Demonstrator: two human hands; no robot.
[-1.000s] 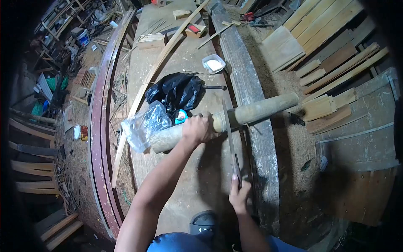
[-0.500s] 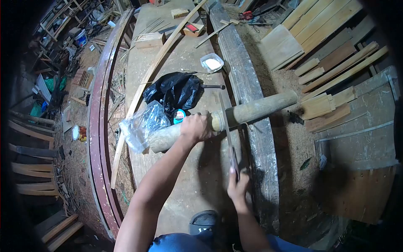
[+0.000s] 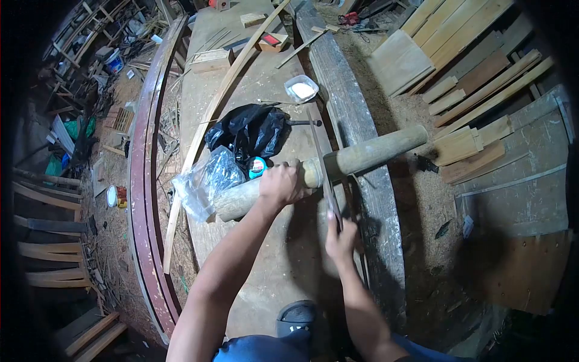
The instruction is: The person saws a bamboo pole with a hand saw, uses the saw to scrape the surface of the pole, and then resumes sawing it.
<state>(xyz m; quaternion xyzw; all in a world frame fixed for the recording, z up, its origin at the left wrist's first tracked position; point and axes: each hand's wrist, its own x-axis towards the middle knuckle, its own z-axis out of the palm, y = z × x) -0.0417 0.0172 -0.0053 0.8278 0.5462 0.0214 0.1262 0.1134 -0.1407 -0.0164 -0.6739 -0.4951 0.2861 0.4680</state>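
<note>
A thick, pale round pole (image 3: 380, 150), which looks like bamboo, lies slanted across the bench, its right part over the weathered beam. My left hand (image 3: 280, 184) is closed around it left of the middle. In my right hand (image 3: 341, 239) is the handle end of a handsaw, and its long narrow blade (image 3: 324, 159) crosses the pole just right of my left hand. How deep the blade sits in the pole cannot be made out. Beside my left hand are a turquoise tape measure (image 3: 257, 167), a clear plastic bag (image 3: 211, 181) and a black plastic bag (image 3: 250, 130).
The wooden bench (image 3: 259, 259) runs away from me, with the weathered beam (image 3: 356, 114) along its right. A hammer-like tool (image 3: 304, 123), a white-filled tub (image 3: 301, 89) and a long wood strip (image 3: 217, 102) lie farther up. My sandalled foot (image 3: 297, 317) is on the bench.
My right hand and the saw have moved forward, away from me, with the blade sliding across the pole. The left hand and the pole stay in place.
</note>
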